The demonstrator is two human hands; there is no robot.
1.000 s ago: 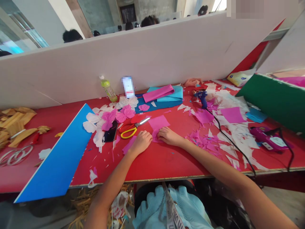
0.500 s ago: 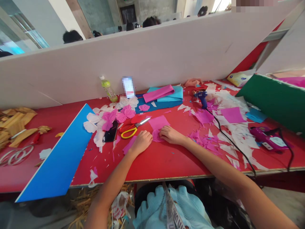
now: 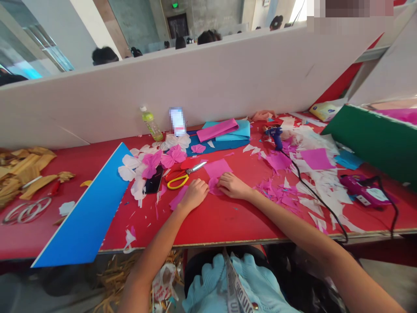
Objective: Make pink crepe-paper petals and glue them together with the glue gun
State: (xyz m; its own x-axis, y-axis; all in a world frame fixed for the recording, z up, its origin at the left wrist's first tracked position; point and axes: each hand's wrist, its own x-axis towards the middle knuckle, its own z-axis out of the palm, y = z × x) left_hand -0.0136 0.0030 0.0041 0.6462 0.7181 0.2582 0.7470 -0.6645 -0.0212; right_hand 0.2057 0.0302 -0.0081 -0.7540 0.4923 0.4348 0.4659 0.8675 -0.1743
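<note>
Between my hands lies a small piece of pink crepe paper (image 3: 213, 186) on the red table. My left hand (image 3: 195, 194) has its fingers closed on the left edge of that piece. From the other side, my right hand (image 3: 232, 185) grips the right edge, fingers curled. Just behind is a flat pink paper square (image 3: 219, 168). Another pink sheet (image 3: 177, 198) sticks out beside my left wrist. Scissors (image 3: 182, 174) with yellow and red handles rest left of the square, blades pointing right. My fingertips partly hide the held piece.
Pink and white paper flowers (image 3: 151, 163) and a dark phone (image 3: 154, 180) lie left. Folded crepe paper (image 3: 218, 130), a bottle (image 3: 151, 124) and a lit phone (image 3: 177, 121) are behind. A blue glue gun (image 3: 275, 135), its cord, scraps and a magenta device (image 3: 365, 190) are right. Blue (image 3: 84, 213) and green (image 3: 374, 139) boards flank me.
The camera view has shifted slightly. Both hands stay at the small pink piece, with hardly any visible movement.
</note>
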